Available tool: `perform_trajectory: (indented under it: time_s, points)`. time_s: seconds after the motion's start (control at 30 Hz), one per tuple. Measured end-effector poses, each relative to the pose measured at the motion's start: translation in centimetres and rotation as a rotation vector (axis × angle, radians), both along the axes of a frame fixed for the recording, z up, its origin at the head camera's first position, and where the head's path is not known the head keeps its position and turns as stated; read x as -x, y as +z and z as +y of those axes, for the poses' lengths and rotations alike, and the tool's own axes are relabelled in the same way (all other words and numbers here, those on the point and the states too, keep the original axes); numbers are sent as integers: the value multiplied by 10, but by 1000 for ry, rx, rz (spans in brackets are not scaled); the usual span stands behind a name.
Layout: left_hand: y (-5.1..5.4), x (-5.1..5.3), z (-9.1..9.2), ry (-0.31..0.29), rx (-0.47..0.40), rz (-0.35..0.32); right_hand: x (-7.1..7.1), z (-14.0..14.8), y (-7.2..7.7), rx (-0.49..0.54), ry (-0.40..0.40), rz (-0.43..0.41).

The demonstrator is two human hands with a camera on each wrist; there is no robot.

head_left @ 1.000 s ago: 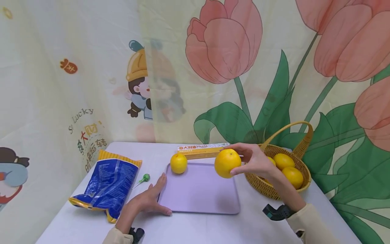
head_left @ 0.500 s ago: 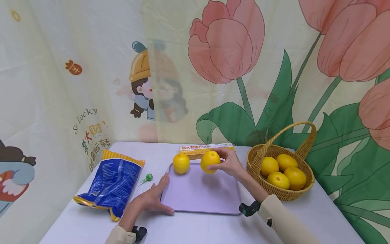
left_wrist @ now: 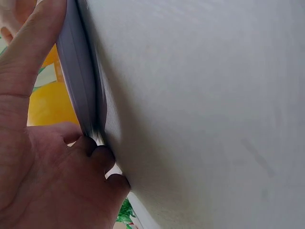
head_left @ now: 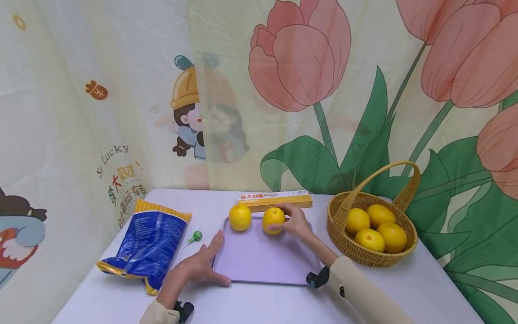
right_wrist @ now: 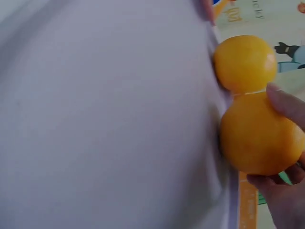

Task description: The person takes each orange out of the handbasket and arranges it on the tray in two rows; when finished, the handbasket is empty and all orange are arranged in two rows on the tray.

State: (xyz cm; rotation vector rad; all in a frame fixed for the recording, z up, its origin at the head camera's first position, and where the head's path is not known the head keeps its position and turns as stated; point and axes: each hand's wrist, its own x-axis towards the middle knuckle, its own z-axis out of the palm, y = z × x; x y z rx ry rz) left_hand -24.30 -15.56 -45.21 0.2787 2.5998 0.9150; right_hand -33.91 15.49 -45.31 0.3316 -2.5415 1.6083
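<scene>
Six oranges (head_left: 240, 218) (head_left: 273, 220), by my count from here: two at the tray (head_left: 263, 256), four visible in the wicker basket (head_left: 351, 247). Single specimens: tray, basket, pasta box (head_left: 283, 200), lollipop (head_left: 197, 236), blue-and-yellow bag (head_left: 149, 240), table (head_left: 243, 307). Pairs: hands (head_left: 199, 264) (head_left: 297, 223), wrist cameras (head_left: 318, 277).

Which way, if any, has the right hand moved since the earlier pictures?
Yes: against the wicker basket in the head view, the right hand has moved left, away from it, and holds a yellow fruit at the far side of the tray.
</scene>
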Motion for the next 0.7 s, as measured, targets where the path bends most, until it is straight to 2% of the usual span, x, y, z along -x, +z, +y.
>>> perform_trajectory:
  time_s: [0.17, 0.33, 0.47, 0.7]
  points:
    - [1, 0, 0, -2, 5, -1, 4, -3, -6, -7, 21, 62]
    - [1, -1, -1, 7, 16, -4, 10, -6, -9, -69, 82, 135]
    - [1, 0, -1, 2, 19, -1, 13, -7, -12, -100, 97, 122]
    - [2, 0, 1, -5, 17, 2, 10, -5, -10, -126, 113, 74]
